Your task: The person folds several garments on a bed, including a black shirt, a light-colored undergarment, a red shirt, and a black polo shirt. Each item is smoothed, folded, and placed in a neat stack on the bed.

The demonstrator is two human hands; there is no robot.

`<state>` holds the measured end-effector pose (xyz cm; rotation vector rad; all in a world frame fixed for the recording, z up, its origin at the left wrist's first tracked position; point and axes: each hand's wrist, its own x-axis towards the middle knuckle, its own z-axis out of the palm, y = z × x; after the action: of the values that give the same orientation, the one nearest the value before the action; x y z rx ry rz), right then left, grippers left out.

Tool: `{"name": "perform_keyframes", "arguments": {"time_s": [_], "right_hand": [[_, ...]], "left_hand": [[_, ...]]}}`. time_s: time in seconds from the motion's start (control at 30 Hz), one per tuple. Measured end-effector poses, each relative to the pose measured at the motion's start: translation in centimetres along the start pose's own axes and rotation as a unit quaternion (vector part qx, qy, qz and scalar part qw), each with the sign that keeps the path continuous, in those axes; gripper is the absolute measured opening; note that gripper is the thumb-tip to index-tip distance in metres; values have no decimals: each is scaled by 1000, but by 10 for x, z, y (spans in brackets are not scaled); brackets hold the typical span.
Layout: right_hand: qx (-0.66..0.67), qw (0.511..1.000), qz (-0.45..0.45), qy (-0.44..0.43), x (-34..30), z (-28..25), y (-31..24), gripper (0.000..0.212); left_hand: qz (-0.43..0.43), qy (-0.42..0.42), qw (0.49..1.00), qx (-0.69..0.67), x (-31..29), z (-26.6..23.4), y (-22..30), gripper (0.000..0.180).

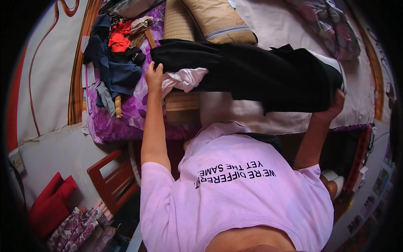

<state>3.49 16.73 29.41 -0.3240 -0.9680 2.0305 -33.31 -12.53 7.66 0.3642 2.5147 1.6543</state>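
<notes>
A long black garment (243, 71), perhaps trousers, is stretched sideways over the bed, and its kind is not certain. Its left end is pinched in my left hand (154, 75). My right hand (334, 105) grips the right end, with its fingers partly hidden by the cloth. Just beside my left hand, a crumpled pale pink satin cloth (184, 80) shows from under the black fabric. A white edge (333, 63) of something else peeks out behind the garment's right end.
Dark blue clothes (119, 75), a red cloth (120, 38) and a wooden-handled item (150, 38) lie at the left on a purple floral cover (109, 122). Beyond the garment are a tan pillow (218, 19) and a woven mat (178, 21). A wooden chair (111, 178) stands lower left.
</notes>
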Motion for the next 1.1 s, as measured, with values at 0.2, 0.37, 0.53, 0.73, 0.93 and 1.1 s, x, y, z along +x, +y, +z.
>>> {"name": "perform_keyframes", "arguments": {"time_s": [0.2, 0.37, 0.53, 0.73, 0.93, 1.1], "right_hand": [[-202, 934, -196, 221, 6, -4, -19, 35], [-100, 977, -109, 152, 13, -49, -26, 37], [59, 998, 22, 19, 20, -41, -12, 36], [29, 997, 47, 61, 24, -31, 4, 37], [9, 998, 52, 24, 33, 11, 37, 36], [85, 982, 93, -142, 44, 61, 61, 39]], "left_hand": [[-42, -4, 991, 128, -7, 31, -19, 44], [132, 10, 965, 226, -24, 33, -6, 36], [146, 32, 973, 178, -24, 31, -9, 27], [93, 66, 987, 109, -25, 26, -11, 22], [-160, 93, 916, -356, -19, -2, 4, 10], [-115, 181, 854, -473, 7, -73, 3, 11]]}}
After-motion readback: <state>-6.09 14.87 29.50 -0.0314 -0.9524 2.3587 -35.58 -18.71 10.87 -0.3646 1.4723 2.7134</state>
